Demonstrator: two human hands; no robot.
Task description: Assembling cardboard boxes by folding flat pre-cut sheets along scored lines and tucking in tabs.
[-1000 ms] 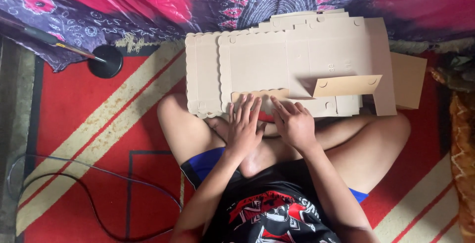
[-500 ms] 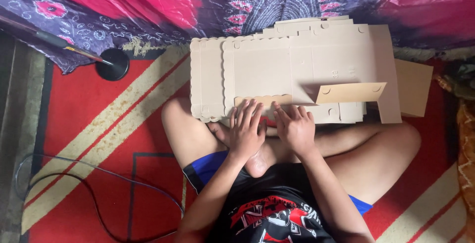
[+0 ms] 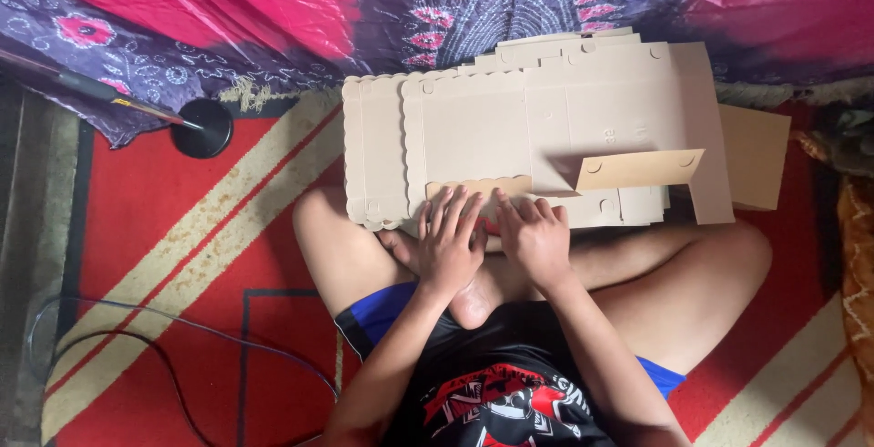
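Note:
I sit cross-legged on a red rug with a stack of flat, die-cut brown cardboard sheets [image 3: 510, 124] lying in front of my legs. My left hand [image 3: 449, 242] and my right hand [image 3: 535, 236] rest side by side, palms down, on the near edge of the top sheet, pressing a scalloped flap [image 3: 478, 187] at my fingertips. To the right of my hands a longer flap [image 3: 640, 169] is folded up and stands raised above the sheet. Neither hand grips anything.
A pink and purple patterned cloth [image 3: 455, 1] hangs across the back. A round black base with a thin rod [image 3: 204, 126] stands at the left. A dark cable [image 3: 182, 329] loops over the rug. More cardboard [image 3: 754, 156] sticks out at the right.
My hands stay pressed on the near flap, with only slight shifts of the fingers. The view has drifted a little, so the cardboard sits slightly further right.

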